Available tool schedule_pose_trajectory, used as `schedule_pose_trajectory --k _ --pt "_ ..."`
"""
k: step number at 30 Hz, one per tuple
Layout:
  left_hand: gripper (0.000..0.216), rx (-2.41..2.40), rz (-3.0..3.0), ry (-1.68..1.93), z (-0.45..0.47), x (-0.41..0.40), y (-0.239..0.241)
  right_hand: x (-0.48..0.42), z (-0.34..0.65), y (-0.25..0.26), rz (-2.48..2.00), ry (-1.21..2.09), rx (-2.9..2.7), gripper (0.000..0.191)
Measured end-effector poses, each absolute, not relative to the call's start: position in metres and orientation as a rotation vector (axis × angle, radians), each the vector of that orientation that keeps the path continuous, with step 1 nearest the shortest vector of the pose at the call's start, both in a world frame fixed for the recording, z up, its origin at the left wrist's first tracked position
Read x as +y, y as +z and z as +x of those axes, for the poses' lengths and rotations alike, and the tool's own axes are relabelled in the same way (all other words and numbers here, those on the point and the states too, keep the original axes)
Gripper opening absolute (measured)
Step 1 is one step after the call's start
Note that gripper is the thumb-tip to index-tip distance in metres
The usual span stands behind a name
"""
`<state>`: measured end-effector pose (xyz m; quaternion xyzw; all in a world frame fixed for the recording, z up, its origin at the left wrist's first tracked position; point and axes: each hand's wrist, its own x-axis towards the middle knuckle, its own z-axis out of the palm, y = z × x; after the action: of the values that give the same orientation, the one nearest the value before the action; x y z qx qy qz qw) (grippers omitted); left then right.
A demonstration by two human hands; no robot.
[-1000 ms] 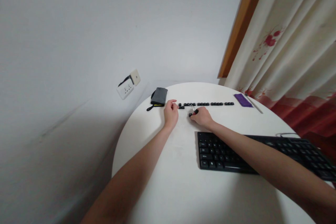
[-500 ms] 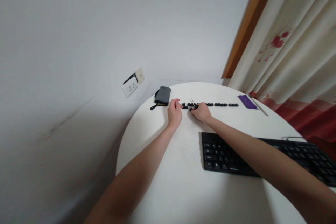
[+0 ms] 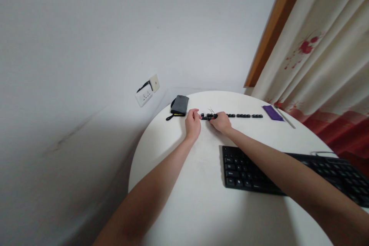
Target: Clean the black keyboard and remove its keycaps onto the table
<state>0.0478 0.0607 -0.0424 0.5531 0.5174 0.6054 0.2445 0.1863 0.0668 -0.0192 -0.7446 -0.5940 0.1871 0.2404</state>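
Note:
Small black keycaps lie in a row across the far part of the white round table. A shorter second line begins in front of the row's left end. My right hand is closed around a keycap puller, its thin wire ends sticking up past the fingers. Its fingertips also touch a keycap at the right end of the short line; the exact grip is partly hidden. Just left of that line, my left hand rests on its side, fingers loosely curved and apart, fingertips against the end keycap.
A black keyboard lies under my right forearm, nearer to me. Behind my left hand sits a grey pouch with a black loop. A purple cloth pouch and a thin grey stick lie at the far right, near the curtain.
My right hand has brought the keycap at its fingertips up and slightly left, against the short line. The left hand holds its place. The whole view has shifted slightly.

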Motion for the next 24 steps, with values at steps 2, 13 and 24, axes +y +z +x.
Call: schedule_pose_trajectory --k 2,13,24 --pt "0.022 1.422 1.503 1.650 0.0481 0.0607 -0.0421 0.0679 0.1860 -0.0201 -2.044 0.506 -1.628 0.018" --pt "0.020 1.413 1.513 1.665 0.0482 0.0625 -0.0438 0.0672 0.1849 -0.0188 -2.061 0.504 -1.637 0.019" --pt "0.019 1.426 1.504 1.654 0.0489 0.0610 -0.0413 0.0681 0.1848 -0.0208 -2.045 0.509 -1.607 0.016"
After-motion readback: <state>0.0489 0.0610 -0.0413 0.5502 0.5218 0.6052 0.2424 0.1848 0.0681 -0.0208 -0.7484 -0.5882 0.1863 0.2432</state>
